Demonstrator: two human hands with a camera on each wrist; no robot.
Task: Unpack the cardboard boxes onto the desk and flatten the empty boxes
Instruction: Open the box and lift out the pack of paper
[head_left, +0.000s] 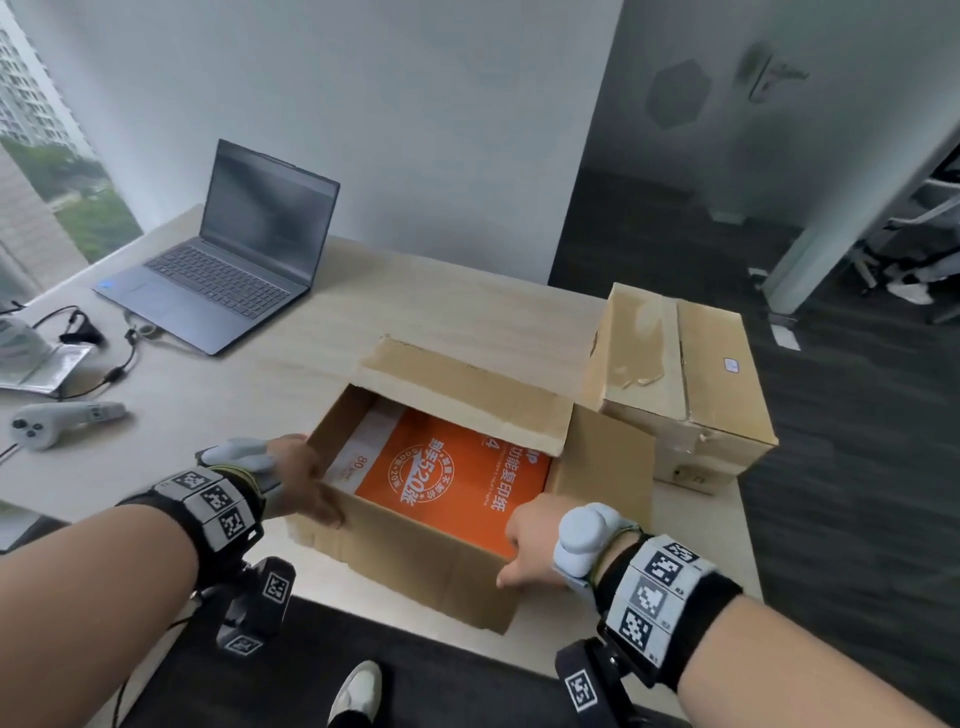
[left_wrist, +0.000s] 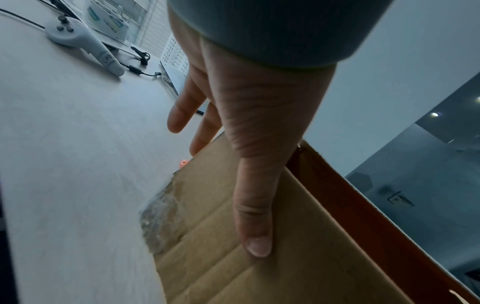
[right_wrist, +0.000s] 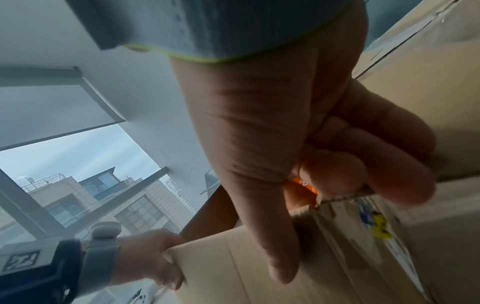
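The left hand (head_left: 301, 480) grips the near left corner of the open box (head_left: 415, 566), thumb flat on the outer wall and fingers hooked over the rim, as the left wrist view shows. The right hand (head_left: 535, 545) grips the near right corner the same way: thumb down the outside, fingers curled over the edge into the box, just above the orange paper pack (head_left: 452, 478). Both hands hold cardboard only; neither has the pack.

The box sits at the near edge of the table (head_left: 260, 374), between the two hands, its flaps folded out and the far flap standing up over the far part of the pack. The pack lies flat inside, filling most of the floor, below and between the hands.

A second box (head_left: 680, 374) stands just behind and to the right, top flaps closed, with tape residue along the seam.

By the look of it the task is in its early part: one box opened but not emptied, nothing from it on the table, the second unopened, neither flattened. What is left is lifting the pack out, unpacking the second box and flattening both.
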